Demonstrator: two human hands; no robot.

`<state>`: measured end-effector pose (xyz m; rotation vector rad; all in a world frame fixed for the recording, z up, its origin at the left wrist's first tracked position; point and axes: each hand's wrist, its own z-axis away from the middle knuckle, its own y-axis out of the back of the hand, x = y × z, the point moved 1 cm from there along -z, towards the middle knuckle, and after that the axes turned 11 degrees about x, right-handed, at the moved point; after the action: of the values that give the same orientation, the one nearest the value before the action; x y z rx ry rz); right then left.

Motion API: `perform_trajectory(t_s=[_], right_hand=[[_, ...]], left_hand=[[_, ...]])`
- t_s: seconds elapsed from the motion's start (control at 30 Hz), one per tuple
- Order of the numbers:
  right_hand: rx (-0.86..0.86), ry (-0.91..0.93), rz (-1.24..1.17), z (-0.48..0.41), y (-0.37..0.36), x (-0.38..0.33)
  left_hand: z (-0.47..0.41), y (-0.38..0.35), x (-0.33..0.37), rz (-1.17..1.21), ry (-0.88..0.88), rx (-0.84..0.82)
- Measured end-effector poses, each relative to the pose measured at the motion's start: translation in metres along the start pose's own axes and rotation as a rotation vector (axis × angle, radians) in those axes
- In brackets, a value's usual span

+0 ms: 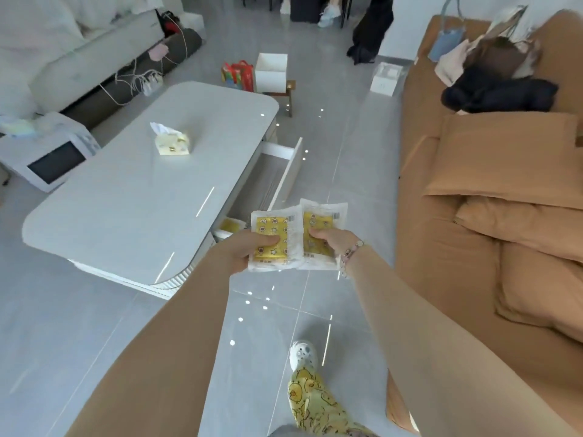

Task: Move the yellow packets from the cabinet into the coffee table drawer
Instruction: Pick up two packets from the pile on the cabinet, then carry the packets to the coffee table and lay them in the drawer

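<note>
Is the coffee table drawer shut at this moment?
No: the drawer stands pulled out from the side of the coffee table, with its inside showing.

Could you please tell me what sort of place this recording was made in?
Most likely a home living room: a tan sofa, a white coffee table with its drawer pulled open, and a tissue pack on top.

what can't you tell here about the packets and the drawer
Head view only:
- Drawer contents: mostly hidden by the table top and the held packets; one yellow packet shows.
- Packet count in the left hand and right hand: stacks overlap.
- Packet print: too small.
- Cabinet: out of frame.
</note>
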<state>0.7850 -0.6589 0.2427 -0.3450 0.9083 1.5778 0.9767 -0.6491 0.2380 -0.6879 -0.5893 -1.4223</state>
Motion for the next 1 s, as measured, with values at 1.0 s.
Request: perform_trajectory(t_s=[1.0], right_hand=[[-0.023,-0.087,0.151,-0.276,-0.001,-0.236]], left_hand=[[-0.294,-0.027,0.231,-0.13,0.11,-0.024]])
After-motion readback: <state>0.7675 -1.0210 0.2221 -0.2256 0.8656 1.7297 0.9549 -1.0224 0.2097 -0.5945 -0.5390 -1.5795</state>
